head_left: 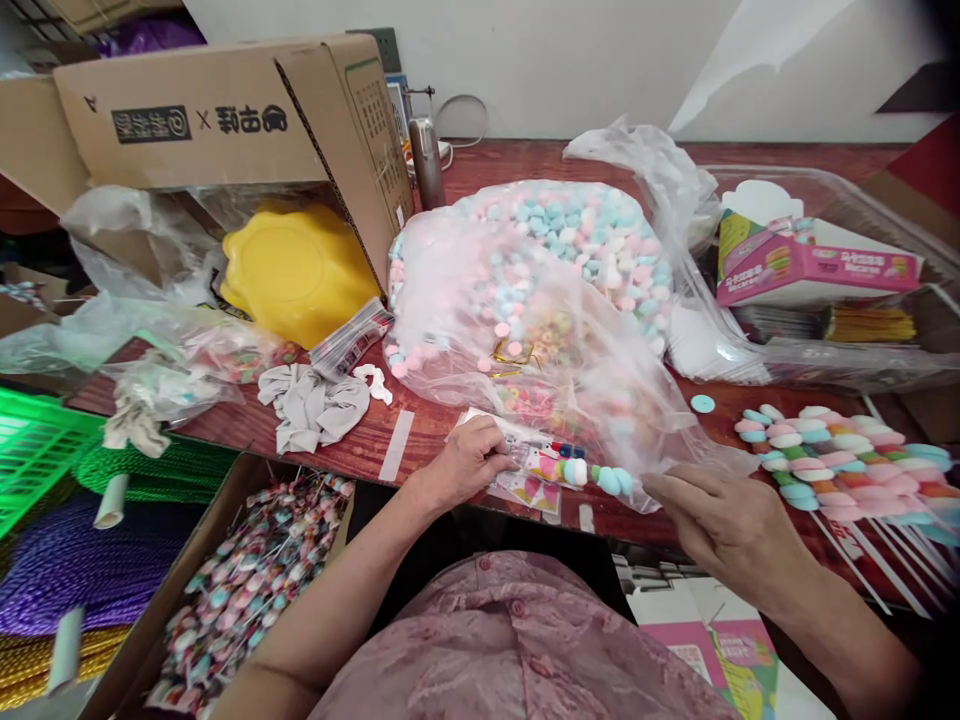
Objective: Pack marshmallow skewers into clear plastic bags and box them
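Observation:
A candy skewer (pixel 576 472) with blue, white, green and pink pieces lies across the table's front edge between my hands. Clear plastic with a printed pattern shows around its left part. My left hand (pixel 471 462) is closed at that left end, thumb and fingers pinched together. At the blue end, the fingers of my right hand (pixel 724 520) are pinched on what looks like clear plastic; exactly what they grip is hard to make out. Printed clear wrappers (pixel 529 492) lie under the skewer. Just behind is a large clear bag (pixel 480 270) of pastel candies.
Finished-looking candy skewers (pixel 847 465) lie at right, below a plastic bin (pixel 795 360) holding a pink carton (pixel 825 270). At left are a grey cloth (pixel 311 405), a yellow lid-like piece (pixel 300 270) and a cardboard box (pixel 225 120). A carton of wrapped candies (pixel 247 570) stands below.

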Tool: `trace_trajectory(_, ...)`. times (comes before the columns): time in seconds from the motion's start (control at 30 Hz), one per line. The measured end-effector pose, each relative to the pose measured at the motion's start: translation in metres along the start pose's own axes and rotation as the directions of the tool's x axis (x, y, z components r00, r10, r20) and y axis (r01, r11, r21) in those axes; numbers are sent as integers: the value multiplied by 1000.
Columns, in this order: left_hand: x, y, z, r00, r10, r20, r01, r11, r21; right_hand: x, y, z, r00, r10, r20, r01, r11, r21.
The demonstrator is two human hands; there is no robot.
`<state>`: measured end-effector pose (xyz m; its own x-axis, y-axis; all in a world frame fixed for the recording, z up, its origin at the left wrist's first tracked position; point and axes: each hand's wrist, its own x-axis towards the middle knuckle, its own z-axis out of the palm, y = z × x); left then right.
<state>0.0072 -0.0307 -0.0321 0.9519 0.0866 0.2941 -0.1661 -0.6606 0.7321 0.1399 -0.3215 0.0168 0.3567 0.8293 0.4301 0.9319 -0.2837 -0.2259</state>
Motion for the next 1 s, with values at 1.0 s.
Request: trace_trajectory(1.0, 4, 58, -8, 934, -255, 251, 180, 941, 287, 72, -54, 36, 985, -174, 19, 154, 915, 372)
